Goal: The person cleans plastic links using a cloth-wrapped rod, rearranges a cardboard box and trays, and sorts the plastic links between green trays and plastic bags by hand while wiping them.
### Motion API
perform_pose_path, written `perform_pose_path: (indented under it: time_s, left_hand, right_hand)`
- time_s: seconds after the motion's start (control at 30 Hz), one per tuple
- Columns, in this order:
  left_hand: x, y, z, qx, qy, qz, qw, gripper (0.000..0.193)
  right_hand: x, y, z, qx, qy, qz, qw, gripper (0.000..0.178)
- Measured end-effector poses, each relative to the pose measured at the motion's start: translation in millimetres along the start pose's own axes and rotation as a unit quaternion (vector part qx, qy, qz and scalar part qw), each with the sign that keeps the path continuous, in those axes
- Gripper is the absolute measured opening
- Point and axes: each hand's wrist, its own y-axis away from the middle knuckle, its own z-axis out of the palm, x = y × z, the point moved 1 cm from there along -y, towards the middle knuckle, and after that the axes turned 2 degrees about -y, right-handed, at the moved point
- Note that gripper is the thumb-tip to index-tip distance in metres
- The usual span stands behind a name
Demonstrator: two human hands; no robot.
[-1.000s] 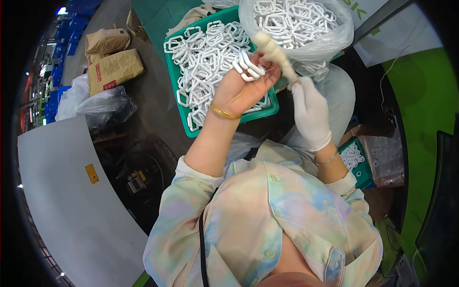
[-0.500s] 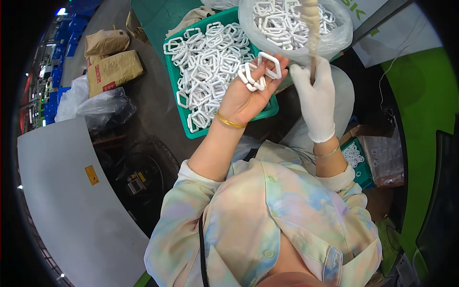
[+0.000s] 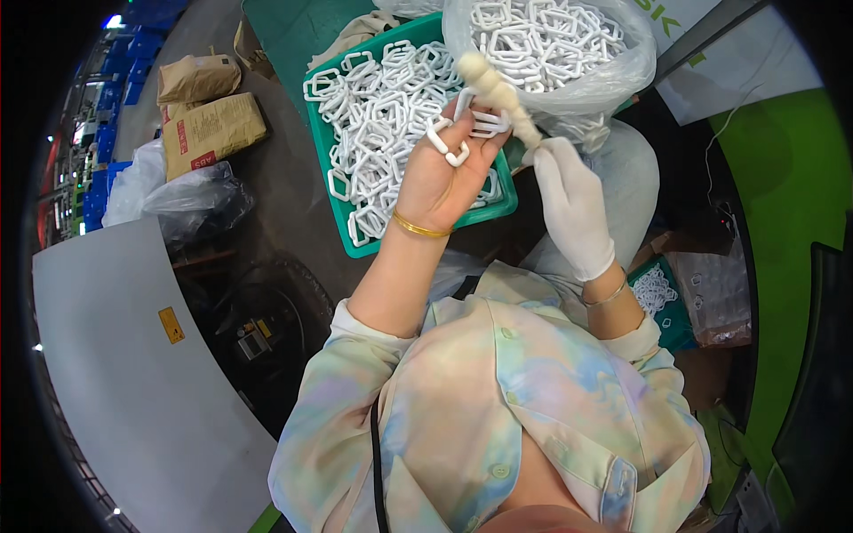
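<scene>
Bare and palm up, my left hand [image 3: 455,164] is closed around several white angular plastic rings [image 3: 487,123], one of them hanging near the thumb. My right hand [image 3: 573,209], in a white glove, grips the lower end of a stick wrapped in fluffy cream material [image 3: 498,91]. The stick tilts up to the left, its wrapped part against or just over the rings in my left hand; whether they touch I cannot tell. Beneath and beyond my left hand is a green crate [image 3: 345,233] heaped with similar white rings [image 3: 382,124].
A clear plastic bag [image 3: 613,87] full of white rings stands at the far right of the crate. Brown paper sacks [image 3: 213,133] lie at the far left, above a grey panel [image 3: 115,355]. A smaller green crate [image 3: 677,322] of small white pieces sits at the right.
The stick has swung from upright over the bag to a leftward tilt at my left hand. My right hand has come slightly lower; the rings in my left hand have shifted.
</scene>
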Motion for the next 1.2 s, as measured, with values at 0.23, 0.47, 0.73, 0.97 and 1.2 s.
perform_pose_path:
  time_s: [0.23,0.47,0.73,0.97,1.2]
  left_hand:
    - [3.7,0.0,-9.5,-0.057,0.031,-0.009,0.998,0.034]
    - [9.5,-1.5,-2.7,-0.050,0.007,-0.001,0.999,0.043]
    - [17.4,-0.9,20.5,-0.078,-0.071,0.008,0.994,0.043]
    - [44.1,-35.0,36.3,-0.119,-0.215,0.065,0.967,0.042]
    - [69.5,-87.8,110.0,-0.126,-0.596,0.053,0.792,0.045]
  right_hand:
    - [-8.9,5.0,-8.5,-0.019,0.017,0.022,0.999,0.015]
    - [-13.9,17.2,2.5,-0.148,0.021,0.006,0.989,0.016]
    - [5.1,-10.5,-33.4,0.066,0.000,0.039,0.997,0.024]
    - [16.6,-9.1,-65.2,0.133,0.023,0.018,0.991,0.027]
    - [14.6,-4.1,-81.4,0.168,0.008,0.064,0.984,0.029]
